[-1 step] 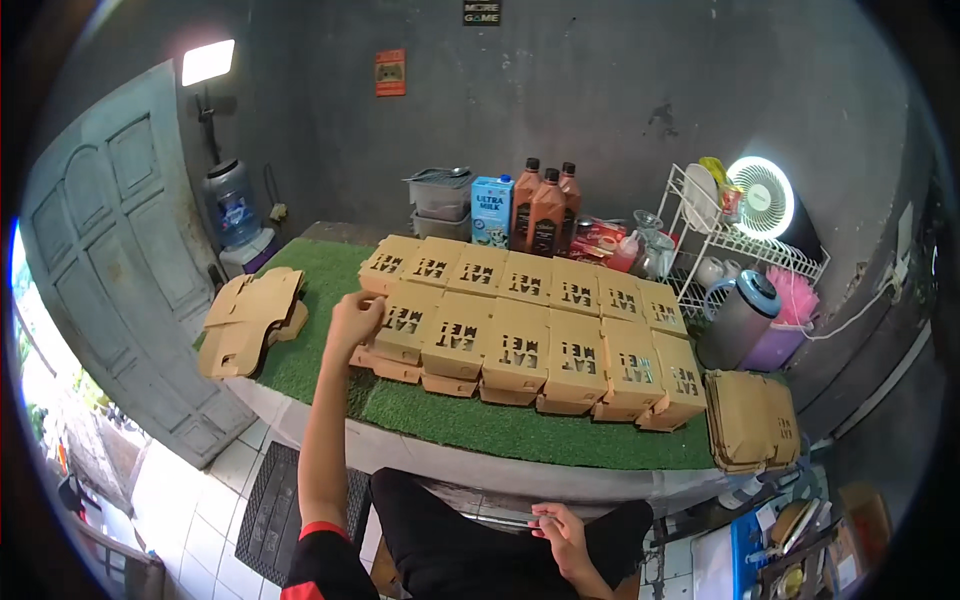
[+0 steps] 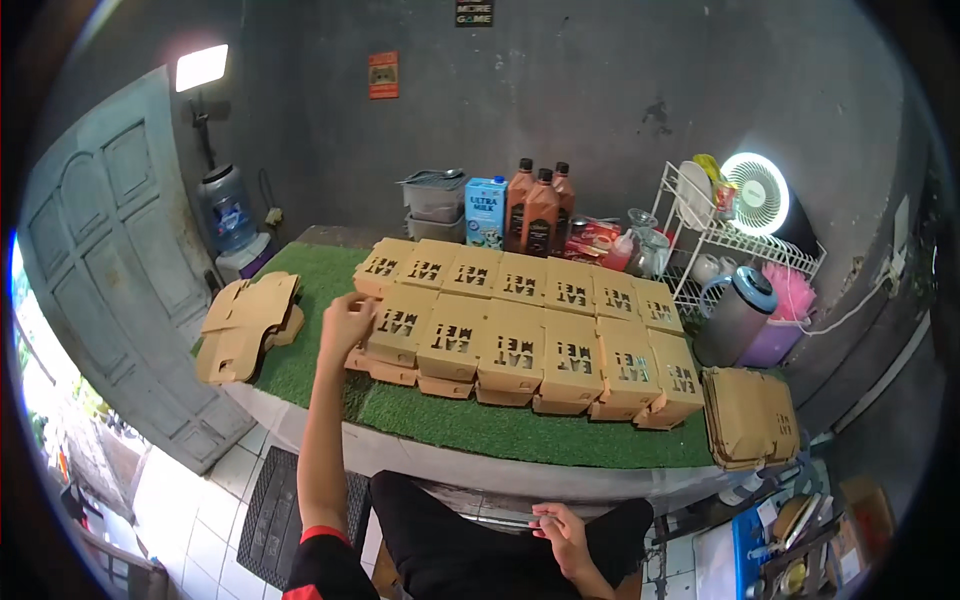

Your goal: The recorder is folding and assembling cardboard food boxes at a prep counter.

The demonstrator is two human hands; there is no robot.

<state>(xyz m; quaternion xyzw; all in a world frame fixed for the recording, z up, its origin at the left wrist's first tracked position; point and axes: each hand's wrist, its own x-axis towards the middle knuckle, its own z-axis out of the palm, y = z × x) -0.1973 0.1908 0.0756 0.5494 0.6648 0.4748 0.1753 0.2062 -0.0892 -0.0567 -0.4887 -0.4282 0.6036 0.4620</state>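
Rows of assembled brown cardboard boxes with dark printed lettering stand stacked on the table. My left hand (image 2: 348, 322) reaches to the leftmost box of the front row (image 2: 398, 335); its fingers are bent together at that box's upper left corner, and the fingertips are partly hidden. My right hand (image 2: 562, 538) hangs over my lap, away from the boxes, with its fingers loosely bent and apart and nothing visible in it. Left of my left hand lie flat, unfolded cardboard pieces (image 2: 245, 325) in a loose pile.
Artificial grass (image 2: 430, 412) covers the table. Behind the boxes stand a milk carton (image 2: 486, 212), brown bottles (image 2: 540, 215) and plastic tubs (image 2: 436, 198). At right are a dish rack (image 2: 740, 240), a jug (image 2: 735, 318) and flattened boxes (image 2: 750, 415). A dark stool (image 2: 290, 515) stands below.
The view has shifted slightly, so the scene sits a little farther left. Neither hand has visibly changed its pose, and the boxes stay where they were.
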